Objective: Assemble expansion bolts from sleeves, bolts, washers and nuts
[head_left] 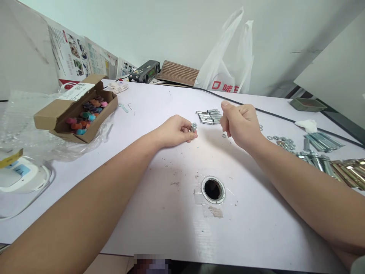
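Observation:
My left hand (175, 131) rests on the white table (159, 213), fingers pinched round a small silver bolt with a nut (194, 127) held upright. My right hand (241, 123) hovers just to the right of it, curled into a loose fist with the thumb up; what it holds, if anything, is hidden. Behind and between the hands lies a small pile of silver metal sleeves (209, 116). A single washer (224, 135) lies on the table under the right hand.
An open cardboard box of coloured caps (82, 114) sits at the left on clear plastic wrap. Loose nuts and washers (282, 141), long bolts (322, 142) and brass-coloured anchors (352, 173) lie at right. A round cable hole (213, 189) is near the front. A white plastic bag (228, 64) stands at the back.

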`<state>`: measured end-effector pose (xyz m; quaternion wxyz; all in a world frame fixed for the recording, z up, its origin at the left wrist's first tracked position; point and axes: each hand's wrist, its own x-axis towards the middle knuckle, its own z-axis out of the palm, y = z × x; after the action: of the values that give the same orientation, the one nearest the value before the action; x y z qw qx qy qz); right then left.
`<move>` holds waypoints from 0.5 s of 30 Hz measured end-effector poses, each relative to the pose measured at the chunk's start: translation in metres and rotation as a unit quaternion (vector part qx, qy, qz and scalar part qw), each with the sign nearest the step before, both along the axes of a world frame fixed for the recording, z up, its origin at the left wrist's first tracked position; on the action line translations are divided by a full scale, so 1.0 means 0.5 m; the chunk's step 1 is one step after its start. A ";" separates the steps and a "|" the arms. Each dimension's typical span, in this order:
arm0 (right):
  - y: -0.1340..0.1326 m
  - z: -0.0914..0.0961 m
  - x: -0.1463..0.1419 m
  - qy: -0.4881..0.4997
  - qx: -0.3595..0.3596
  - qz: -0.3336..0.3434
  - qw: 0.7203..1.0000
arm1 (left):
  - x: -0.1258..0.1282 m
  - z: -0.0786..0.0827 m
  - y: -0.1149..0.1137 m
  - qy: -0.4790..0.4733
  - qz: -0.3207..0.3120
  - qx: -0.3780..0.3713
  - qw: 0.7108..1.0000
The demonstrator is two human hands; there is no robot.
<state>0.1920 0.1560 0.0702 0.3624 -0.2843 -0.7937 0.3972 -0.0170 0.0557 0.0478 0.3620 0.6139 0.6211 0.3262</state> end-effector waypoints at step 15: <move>-0.058 -0.034 -0.005 -0.131 0.042 0.044 0.990 | -0.005 -0.004 0.000 0.023 -0.003 0.011 1.000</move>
<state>0.1893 0.1269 0.0532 0.2493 -0.2835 -0.8621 0.3379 -0.0195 0.0556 0.0460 0.3415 0.6275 0.6236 0.3176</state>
